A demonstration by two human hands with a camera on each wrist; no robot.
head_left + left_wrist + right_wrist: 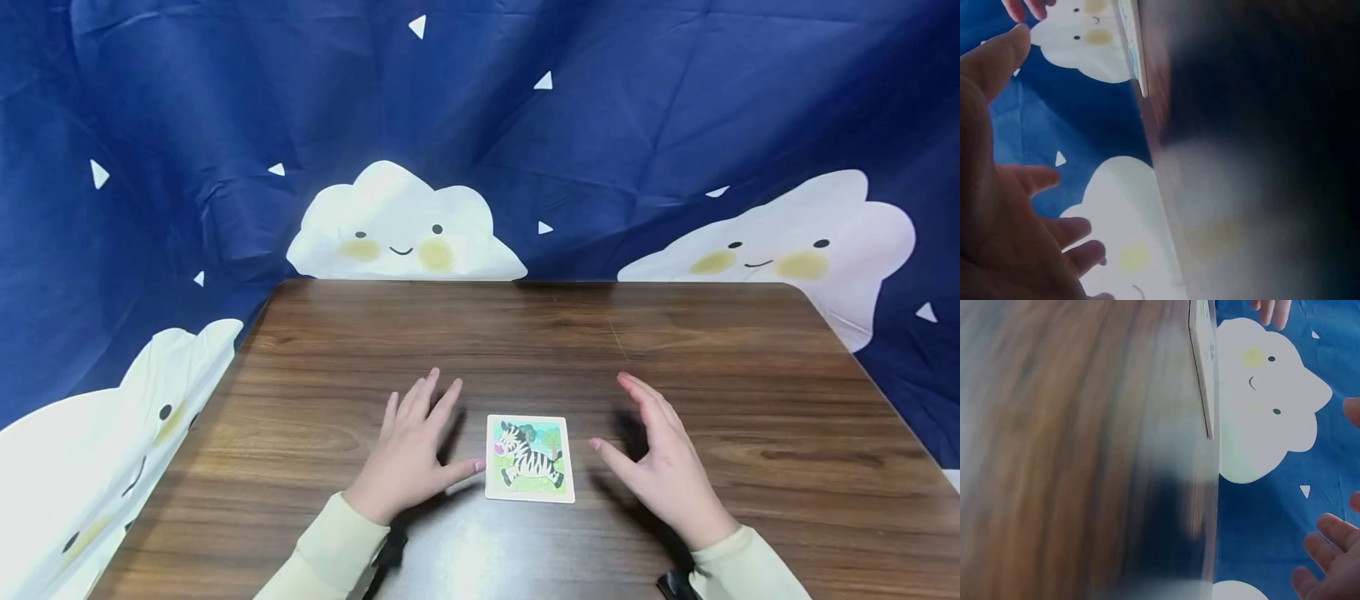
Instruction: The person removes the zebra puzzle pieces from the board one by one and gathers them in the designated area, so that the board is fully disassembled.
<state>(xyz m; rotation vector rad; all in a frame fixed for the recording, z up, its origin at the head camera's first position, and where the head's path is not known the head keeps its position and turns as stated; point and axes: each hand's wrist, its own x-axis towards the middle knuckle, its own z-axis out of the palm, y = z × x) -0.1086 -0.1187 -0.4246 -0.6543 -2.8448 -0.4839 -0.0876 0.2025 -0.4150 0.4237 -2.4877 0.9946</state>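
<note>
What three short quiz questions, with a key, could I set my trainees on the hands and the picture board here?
1. Which animal is printed on the picture board?
2. Fill in: in the head view, the board lies ____ the left hand and the right hand.
3. True or false: the right hand grips the board.

Key: 1. a zebra; 2. between; 3. false, the right hand is apart from it.

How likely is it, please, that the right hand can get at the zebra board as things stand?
Probably yes: the open right hand is beside the zebra board with only table visible between them, and the left hand is on the opposite side.
</note>
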